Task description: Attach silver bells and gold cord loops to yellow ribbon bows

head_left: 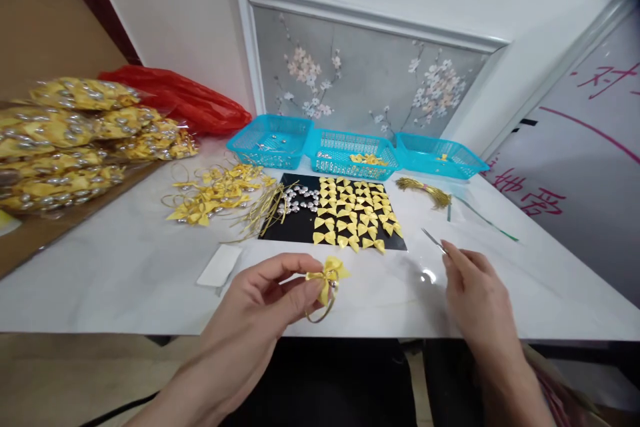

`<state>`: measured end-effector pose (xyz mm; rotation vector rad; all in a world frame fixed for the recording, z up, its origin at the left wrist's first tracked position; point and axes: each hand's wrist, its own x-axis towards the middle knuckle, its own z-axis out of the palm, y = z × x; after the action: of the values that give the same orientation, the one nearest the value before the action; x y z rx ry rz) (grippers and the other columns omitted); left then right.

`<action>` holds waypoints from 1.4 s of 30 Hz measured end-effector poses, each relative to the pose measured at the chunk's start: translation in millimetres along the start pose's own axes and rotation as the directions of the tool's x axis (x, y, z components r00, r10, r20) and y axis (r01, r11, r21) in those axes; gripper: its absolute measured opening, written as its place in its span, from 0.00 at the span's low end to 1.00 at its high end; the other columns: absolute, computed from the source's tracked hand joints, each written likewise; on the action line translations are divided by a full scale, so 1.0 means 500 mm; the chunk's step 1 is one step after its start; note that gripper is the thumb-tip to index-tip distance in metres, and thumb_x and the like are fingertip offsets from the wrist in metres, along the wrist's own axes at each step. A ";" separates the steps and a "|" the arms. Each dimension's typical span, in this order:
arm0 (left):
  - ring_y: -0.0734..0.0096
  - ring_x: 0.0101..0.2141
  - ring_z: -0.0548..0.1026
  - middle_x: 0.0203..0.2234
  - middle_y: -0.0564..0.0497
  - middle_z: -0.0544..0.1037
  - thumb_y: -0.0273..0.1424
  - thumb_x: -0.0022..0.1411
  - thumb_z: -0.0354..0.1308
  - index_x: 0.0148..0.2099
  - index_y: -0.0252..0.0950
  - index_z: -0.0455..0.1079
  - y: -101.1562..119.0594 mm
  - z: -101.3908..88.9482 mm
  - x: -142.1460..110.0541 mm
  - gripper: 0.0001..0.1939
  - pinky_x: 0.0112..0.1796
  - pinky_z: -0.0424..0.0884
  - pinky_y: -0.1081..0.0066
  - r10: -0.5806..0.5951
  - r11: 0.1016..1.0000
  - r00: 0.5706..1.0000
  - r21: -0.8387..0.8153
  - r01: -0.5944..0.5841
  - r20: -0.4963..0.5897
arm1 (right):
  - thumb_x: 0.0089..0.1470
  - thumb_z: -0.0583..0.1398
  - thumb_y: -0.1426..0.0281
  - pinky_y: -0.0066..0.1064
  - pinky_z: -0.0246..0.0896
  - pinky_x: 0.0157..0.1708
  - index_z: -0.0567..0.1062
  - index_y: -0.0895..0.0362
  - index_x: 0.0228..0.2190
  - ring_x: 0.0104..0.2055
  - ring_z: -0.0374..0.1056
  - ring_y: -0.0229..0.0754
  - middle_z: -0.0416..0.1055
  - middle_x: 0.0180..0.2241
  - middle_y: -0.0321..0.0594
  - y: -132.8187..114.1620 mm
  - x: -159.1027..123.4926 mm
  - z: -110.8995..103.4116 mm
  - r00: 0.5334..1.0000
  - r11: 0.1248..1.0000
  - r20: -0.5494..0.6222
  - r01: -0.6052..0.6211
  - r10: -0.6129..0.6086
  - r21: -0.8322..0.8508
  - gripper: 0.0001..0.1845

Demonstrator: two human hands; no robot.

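Note:
My left hand [265,297] pinches a yellow ribbon bow [327,275] with a gold cord loop hanging under it, just above the near edge of the white table [125,267]. To the right, my right hand [475,297] rests low over the table, its fingers closed on small metal scissors [433,240] whose tips point up and left. Beyond both hands lies a black mat [275,227] carrying rows of yellow bows [355,213] and a cluster of silver beads [297,200].
Three blue baskets [350,153] line the back edge under a framed blossom picture. A heap of finished bows with gold cords [215,197] lies at left, beside bagged bows [65,140] and a red bag [180,100]. A gold cord bundle [425,190] lies right of the mat; a white card [220,265] near left.

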<state>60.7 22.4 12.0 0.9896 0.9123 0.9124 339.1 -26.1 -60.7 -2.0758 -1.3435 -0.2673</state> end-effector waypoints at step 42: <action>0.74 0.32 0.78 0.32 0.57 0.82 0.24 0.57 0.61 0.34 0.44 0.78 -0.015 0.000 -0.002 0.08 0.35 0.74 0.80 0.467 0.759 0.879 0.466 -0.455 0.097 | 0.55 0.59 0.83 0.22 0.66 0.32 0.76 0.59 0.31 0.31 0.67 0.34 0.69 0.30 0.38 -0.260 -0.058 -0.027 0.913 0.628 -0.183 0.387 -0.366 0.675 0.10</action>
<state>62.0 19.6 5.2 1.6914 0.9528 1.1384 214.7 -20.9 -12.1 -1.1331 -1.5470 0.0534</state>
